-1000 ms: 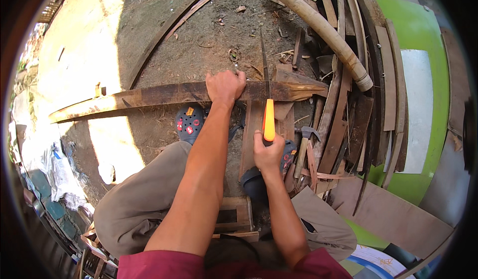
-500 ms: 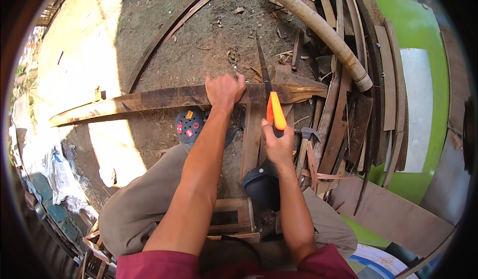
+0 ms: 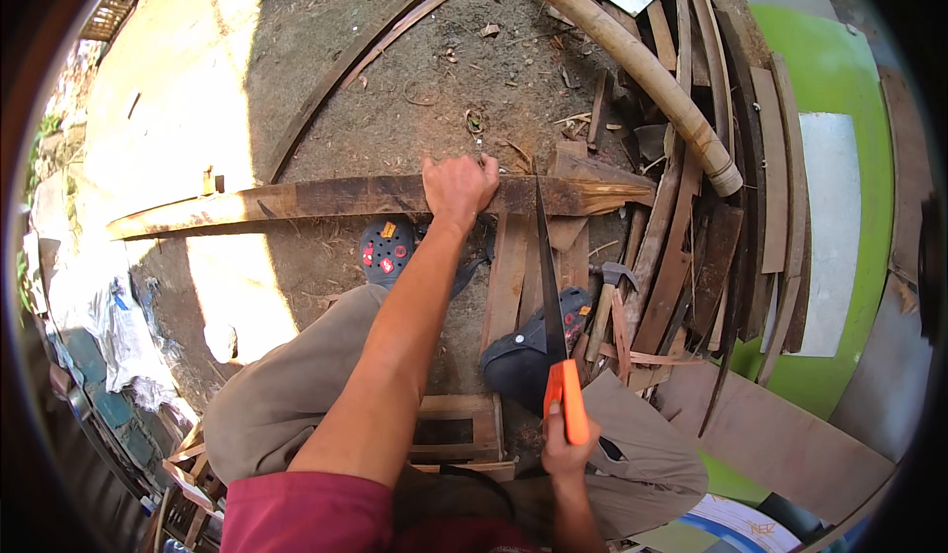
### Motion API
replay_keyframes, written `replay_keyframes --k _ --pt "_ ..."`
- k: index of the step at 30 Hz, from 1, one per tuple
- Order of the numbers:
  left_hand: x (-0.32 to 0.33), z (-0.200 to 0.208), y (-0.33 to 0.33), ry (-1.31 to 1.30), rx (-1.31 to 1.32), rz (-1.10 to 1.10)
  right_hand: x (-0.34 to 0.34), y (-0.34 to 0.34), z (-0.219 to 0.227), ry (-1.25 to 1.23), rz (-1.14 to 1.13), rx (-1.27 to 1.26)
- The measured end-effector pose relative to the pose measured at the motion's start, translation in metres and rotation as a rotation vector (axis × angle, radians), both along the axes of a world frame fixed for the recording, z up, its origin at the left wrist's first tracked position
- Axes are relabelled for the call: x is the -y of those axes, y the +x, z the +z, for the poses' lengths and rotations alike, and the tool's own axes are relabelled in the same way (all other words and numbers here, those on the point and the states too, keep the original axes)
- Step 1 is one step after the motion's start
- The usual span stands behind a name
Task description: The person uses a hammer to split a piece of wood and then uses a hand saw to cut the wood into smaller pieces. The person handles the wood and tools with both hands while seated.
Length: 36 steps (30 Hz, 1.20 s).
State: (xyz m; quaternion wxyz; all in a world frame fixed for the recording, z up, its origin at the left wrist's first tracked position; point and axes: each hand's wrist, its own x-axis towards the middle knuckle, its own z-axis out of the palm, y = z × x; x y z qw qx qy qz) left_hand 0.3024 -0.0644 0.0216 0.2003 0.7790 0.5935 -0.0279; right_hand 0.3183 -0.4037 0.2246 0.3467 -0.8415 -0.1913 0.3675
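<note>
Spanning the middle of the frame from the left side to right of centre, the long wooden plank (image 3: 336, 196) is judged fairly heavy and stiff, rough rather than slippery; its split right end (image 3: 614, 196) may splinter, so a hold is better taken on the sound, broad part. The handsaw (image 3: 549, 291), its blade crossing the plank right of centre, is judged light and springy, best held by the orange handle (image 3: 574, 413). The plank is gripped by the left hand (image 3: 460, 190), fingertips hidden; the handle is enclosed by the right hand (image 3: 570, 446), lower centre-right.
</note>
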Motion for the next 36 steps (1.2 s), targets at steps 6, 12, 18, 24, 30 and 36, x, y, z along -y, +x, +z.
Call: replay_keyframes --k 6,12,18,24,30,36 --pt "-0.001 -0.011 -0.003 0.023 0.039 0.022 -0.134 0.041 -0.083 0.117 -0.076 0.0" --pt "0.0 -0.006 -0.004 -0.015 -0.013 0.04 0.0 0.004 -0.024 0.014 0.021 -0.003" --pt "0.003 -0.007 -0.011 -0.111 0.0 0.065 -0.078 0.03 -0.082 0.105 -0.098 0.015" --pt "0.005 -0.01 -0.007 -0.177 -0.006 0.066 -0.102 0.029 -0.106 0.19 -0.162 -0.126" --pt "-0.006 -0.012 -0.007 -0.157 0.044 0.082 0.003 -0.007 -0.028 0.201 0.069 0.027" --pt "0.001 -0.022 0.015 -0.08 0.048 0.016 -0.148 0.033 -0.101 0.182 -0.095 0.086"
